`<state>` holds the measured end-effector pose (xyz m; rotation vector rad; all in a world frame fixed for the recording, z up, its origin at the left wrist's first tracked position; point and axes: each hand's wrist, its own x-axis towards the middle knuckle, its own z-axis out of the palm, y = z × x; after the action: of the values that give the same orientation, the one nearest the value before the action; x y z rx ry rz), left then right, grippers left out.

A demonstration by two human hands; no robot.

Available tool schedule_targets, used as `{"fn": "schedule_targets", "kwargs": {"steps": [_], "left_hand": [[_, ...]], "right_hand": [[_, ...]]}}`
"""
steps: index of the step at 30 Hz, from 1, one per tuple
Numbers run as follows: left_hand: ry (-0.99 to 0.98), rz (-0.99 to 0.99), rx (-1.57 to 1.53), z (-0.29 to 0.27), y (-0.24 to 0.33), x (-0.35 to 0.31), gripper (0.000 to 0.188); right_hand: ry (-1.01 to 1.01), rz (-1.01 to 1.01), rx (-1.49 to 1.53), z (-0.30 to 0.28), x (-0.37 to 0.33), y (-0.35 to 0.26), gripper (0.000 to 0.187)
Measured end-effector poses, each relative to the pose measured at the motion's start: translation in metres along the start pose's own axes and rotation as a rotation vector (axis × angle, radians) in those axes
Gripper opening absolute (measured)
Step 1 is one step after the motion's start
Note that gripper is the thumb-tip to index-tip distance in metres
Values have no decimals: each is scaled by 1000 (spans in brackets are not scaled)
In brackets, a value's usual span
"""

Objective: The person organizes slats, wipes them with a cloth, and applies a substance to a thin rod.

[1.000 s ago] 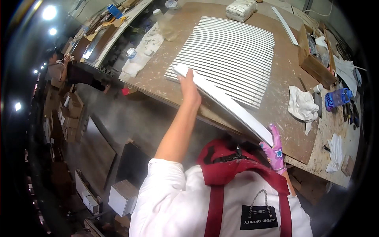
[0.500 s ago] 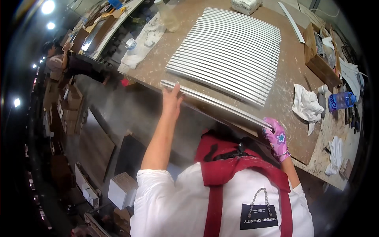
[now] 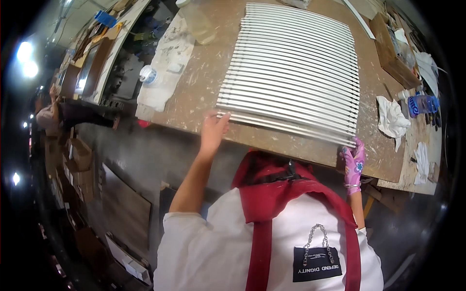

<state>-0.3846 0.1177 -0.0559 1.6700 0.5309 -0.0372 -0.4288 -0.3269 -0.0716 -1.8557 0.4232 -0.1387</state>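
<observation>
Hands on the nearest white slat (image 3: 286, 127) | left hand (image 3: 213, 130) pinching its left end | right hand (image 3: 354, 162) — pink glove — gripping the right end | slat row (image 3: 296, 63) flat on dusty tabletop (image 3: 204, 87)

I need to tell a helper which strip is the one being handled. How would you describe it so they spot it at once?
Start at the big brown worktable and find the wide row of white strips lying side by side on it. The one meant is the white strip at the near edge of that row. Unlike its neighbours, it has the bare left hand at one end and the pink-gloved right hand at the other.
</observation>
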Motion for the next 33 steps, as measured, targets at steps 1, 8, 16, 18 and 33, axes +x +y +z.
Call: {"fn": "schedule_targets", "kwargs": {"steps": [1, 8, 16, 18, 33], "left_hand": [[-19, 23, -69, -3, -2, 8, 41], [-160, -56, -140, -24, -5, 29, 43], [-170, -37, 104, -44, -28, 50, 27], [-163, -202, -100, -44, -11, 48, 30], [-270, 152, 654, -37, 16, 61, 54]], "right_hand": [[33, 60, 42, 7, -3, -6, 46], [116, -57, 185, 24, -6, 0, 68], [62, 198, 138, 28, -16, -34, 62], [-27, 218, 106, 18, -9, -51, 57], [254, -117, -527, 47, 19, -34, 57]]}}
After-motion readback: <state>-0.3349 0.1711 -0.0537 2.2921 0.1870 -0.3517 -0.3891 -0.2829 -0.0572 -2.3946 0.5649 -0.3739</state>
